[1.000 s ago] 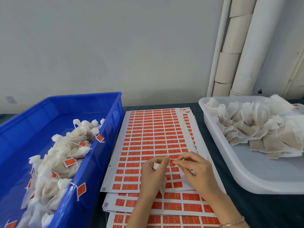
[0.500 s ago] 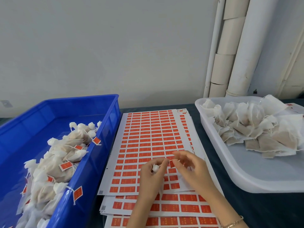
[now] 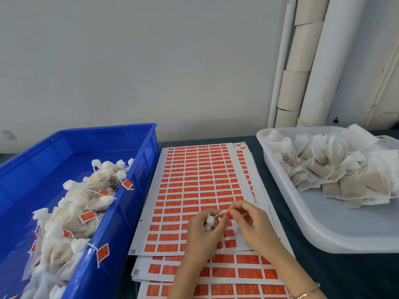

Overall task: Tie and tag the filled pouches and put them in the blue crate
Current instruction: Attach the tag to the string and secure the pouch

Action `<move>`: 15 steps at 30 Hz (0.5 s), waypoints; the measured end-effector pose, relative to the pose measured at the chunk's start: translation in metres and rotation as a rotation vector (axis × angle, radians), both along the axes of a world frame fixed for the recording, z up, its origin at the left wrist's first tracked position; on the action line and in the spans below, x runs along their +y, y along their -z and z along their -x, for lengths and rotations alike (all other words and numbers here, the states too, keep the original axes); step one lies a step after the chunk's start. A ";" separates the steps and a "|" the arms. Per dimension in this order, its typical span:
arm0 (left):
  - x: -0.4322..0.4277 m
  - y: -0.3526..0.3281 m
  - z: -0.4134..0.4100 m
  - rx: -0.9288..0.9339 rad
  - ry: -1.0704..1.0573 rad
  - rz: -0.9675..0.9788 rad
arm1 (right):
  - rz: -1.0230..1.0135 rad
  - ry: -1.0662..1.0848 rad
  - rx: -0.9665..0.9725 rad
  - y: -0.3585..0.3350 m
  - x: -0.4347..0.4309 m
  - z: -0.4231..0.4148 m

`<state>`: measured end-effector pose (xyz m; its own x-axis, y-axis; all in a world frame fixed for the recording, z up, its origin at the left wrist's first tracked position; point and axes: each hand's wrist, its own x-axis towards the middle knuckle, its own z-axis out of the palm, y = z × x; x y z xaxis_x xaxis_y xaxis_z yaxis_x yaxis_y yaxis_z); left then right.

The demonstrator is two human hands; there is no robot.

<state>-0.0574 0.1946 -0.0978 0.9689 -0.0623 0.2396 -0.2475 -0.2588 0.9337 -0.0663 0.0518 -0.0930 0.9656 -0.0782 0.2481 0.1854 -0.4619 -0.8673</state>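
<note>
My left hand (image 3: 203,231) grips a small white pouch (image 3: 210,221) over the sheet of orange stickers (image 3: 194,190); only the pouch's gathered top shows above my fingers. A thin string (image 3: 222,213) runs from the pouch to my right hand (image 3: 248,221), which pinches the string's end together with an orange sticker tag (image 3: 244,214). The blue crate (image 3: 121,212) stands at the left with several tied, tagged pouches (image 3: 82,208) inside. The white tray (image 3: 313,229) at the right holds several untied filled pouches (image 3: 336,169).
More sticker sheets (image 3: 216,275) lie stacked under the top one on the dark tabletop (image 3: 345,277). One tag (image 3: 102,253) hangs over the crate's near rim. White pipes (image 3: 306,61) stand against the wall behind the tray.
My right hand has lifted an orange sticker off the sheet and drawn the string out to the right of the pouch. The camera has tilted slightly.
</note>
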 end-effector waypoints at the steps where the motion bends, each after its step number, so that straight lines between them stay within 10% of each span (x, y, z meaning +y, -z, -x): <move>1: 0.000 0.000 0.000 -0.002 0.002 0.001 | 0.009 0.001 -0.002 0.000 0.001 0.000; 15: 0.007 -0.006 0.016 0.012 -0.129 -0.122 | -0.167 0.050 -0.005 -0.004 -0.001 -0.001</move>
<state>-0.0730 0.2017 -0.0916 0.9733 0.0347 0.2267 -0.1945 -0.3988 0.8962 -0.0652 0.0503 -0.0895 0.9583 -0.1669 0.2320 0.1699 -0.3200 -0.9321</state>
